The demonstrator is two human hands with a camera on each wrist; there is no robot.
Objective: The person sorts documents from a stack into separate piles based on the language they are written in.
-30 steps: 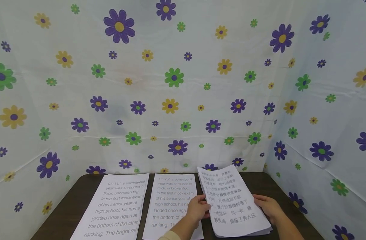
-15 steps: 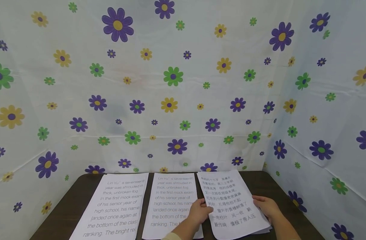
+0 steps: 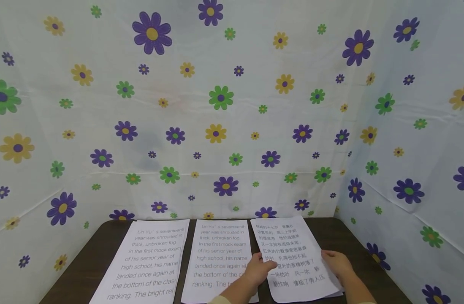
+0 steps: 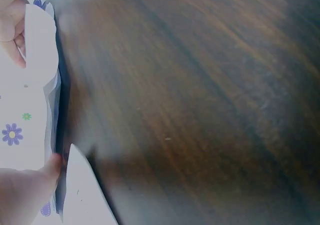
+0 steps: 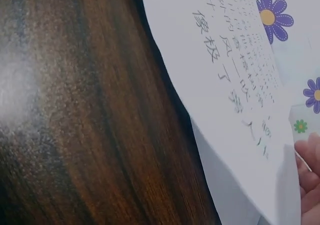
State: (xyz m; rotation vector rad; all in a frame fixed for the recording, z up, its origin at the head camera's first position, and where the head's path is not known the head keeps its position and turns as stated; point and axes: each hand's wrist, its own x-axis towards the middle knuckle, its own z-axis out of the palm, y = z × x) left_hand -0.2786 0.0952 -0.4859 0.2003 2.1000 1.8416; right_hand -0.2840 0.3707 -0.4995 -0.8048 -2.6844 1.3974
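In the head view, a paper stack with Chinese text (image 3: pixel 292 257) lies at the right of the table, its lower right sheets slightly uneven. My left hand (image 3: pixel 257 272) grips the stack's left edge, thumb over the top page. At the opposite edge, my right hand (image 3: pixel 337 265) pinches the paper with curled fingers. The right wrist view shows the top sheet (image 5: pixel 220 85) bowed upward near the right hand (image 5: pixel 311 177), with more paper beneath. Layered page edges (image 4: pixel 52 105) and part of the left hand (image 4: pixel 30 190) appear in the left wrist view.
Two stacks printed in English, one in the middle (image 3: pixel 218 253) and one at the left (image 3: pixel 148 257), lie side by side on the dark wooden table (image 3: pixel 91 253). A white flowered cloth (image 3: pixel 239 118) hangs behind and at the sides.
The Chinese-text stack's far edge has come down toward the table, and its pages lie flatter. My left thumb has moved further right over the page. The right hand stays at its edge.
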